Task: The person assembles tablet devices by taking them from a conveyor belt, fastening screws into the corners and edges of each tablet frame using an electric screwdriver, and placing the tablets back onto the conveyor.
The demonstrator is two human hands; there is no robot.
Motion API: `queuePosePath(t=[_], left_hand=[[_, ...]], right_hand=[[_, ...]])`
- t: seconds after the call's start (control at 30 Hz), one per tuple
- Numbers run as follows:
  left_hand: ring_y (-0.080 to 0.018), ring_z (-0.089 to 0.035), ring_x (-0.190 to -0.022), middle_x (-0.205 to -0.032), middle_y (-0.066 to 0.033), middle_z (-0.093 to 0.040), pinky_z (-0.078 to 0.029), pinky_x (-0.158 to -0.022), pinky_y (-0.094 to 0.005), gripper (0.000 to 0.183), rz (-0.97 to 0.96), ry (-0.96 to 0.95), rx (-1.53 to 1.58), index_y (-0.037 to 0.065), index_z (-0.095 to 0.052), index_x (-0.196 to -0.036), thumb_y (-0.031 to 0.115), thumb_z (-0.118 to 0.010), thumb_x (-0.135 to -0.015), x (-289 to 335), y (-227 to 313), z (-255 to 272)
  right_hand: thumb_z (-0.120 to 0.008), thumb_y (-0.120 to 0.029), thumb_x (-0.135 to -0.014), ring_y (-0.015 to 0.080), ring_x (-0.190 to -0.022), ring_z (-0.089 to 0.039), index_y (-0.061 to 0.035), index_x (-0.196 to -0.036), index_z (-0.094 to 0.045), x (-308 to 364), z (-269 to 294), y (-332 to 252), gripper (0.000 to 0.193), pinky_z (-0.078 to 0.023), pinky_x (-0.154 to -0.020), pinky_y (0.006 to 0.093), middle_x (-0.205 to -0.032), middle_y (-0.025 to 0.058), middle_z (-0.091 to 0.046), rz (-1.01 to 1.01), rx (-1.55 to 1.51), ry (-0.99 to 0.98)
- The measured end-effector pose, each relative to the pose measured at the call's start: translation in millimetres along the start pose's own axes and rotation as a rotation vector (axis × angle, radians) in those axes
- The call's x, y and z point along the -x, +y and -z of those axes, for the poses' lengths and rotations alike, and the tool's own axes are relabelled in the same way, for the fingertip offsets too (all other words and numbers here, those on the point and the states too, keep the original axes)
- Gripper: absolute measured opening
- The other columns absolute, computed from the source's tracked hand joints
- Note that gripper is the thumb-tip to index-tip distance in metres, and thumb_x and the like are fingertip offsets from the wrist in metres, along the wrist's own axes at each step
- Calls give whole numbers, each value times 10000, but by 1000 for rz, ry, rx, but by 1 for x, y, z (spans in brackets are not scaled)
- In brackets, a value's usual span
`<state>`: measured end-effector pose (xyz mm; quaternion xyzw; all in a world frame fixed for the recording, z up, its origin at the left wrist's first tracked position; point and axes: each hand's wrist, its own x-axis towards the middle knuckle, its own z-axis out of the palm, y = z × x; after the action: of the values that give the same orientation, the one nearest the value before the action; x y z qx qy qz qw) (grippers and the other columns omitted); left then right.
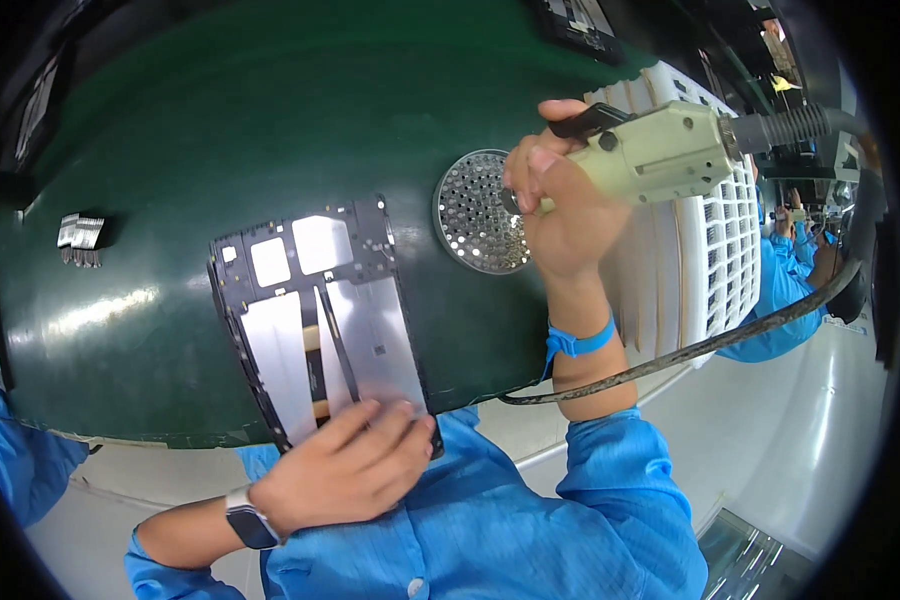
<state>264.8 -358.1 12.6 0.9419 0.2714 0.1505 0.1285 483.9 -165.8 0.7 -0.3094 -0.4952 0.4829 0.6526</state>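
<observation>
A tablet housing (375, 310) with a black frame and silvery panels lies on the green table, its near end reaching past the table's front edge. My left hand (355, 465) grips that near end, fingers laid over the panels; the thumb is hidden. In my right hand (565, 200) is a pale green electric screwdriver (665, 155) with a black lever, its body pointing off to the right. Its tip is mostly hidden by my fingers, above or beside a round metal screw tray (478, 215) full of small holes. Bright bits, apparently screws, fill parts of the tray.
White grid-patterned trays (725, 260) stand stacked at the right. A dark cable (670, 352) runs from the screwdriver under my right forearm. A small silvery stack of strips (82, 238) lies at the left. Another dark device (580, 25) sits far back. People in blue sit at both sides.
</observation>
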Motion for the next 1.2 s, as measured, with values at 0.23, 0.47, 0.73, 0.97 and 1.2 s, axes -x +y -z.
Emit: queuePosePath(t=[0.23, 0.47, 0.73, 0.97, 1.2], left_hand=[[-366, -565, -1191, -1256, -135, -612, -467, -971, -476, 376, 427, 253, -362, 139, -723, -1169, 140, -731, -794, -22, -124, 10], [-323, -551, -1251, -1339, -110, -616, -428, -1047, -445, 332, 558, 558, -702, 156, -686, -1279, 169, -610, -956, -42, -297, 20], [-361, -524, -1294, -1356, -148, -606, -407, -1090, -469, 359, 703, 527, -766, 134, -643, -1329, 169, -553, -983, -43, -344, 10], [-419, -479, -1321, -1377, -175, -584, -391, -1105, -485, 353, 682, 585, -760, 104, -657, -1296, 214, -603, -965, -42, -339, 17], [-392, -544, -1224, -1290, -177, -604, -453, -1054, -459, 351, 345, 568, -289, 51, -683, -1174, 100, -726, -829, -108, -278, 12]], right_hand=[[-609, 123, -790, 101, -510, -526, 77, -1081, -601, 3, 4, 10, 295, -416, -468, 251, -699, 50, -602, -25, 32, 8], [-604, 123, -795, 115, -508, -528, 69, -1073, -596, 3, -3, 16, 283, -426, -474, 261, -706, 57, -600, -62, -37, 21], [-602, 136, -796, 112, -511, -526, 54, -1073, -593, 5, -2, 16, 289, -419, -470, 264, -710, 44, -581, -63, -77, 17], [-626, 133, -800, 95, -532, -522, 54, -1084, -593, 4, -5, 20, 296, -422, -484, 251, -744, 34, -587, -76, -48, 17], [-691, 31, -833, 94, -564, -509, 37, -1181, -565, 8, 6, -6, 370, -412, -496, 231, -727, 41, -564, 74, 22, 1]])
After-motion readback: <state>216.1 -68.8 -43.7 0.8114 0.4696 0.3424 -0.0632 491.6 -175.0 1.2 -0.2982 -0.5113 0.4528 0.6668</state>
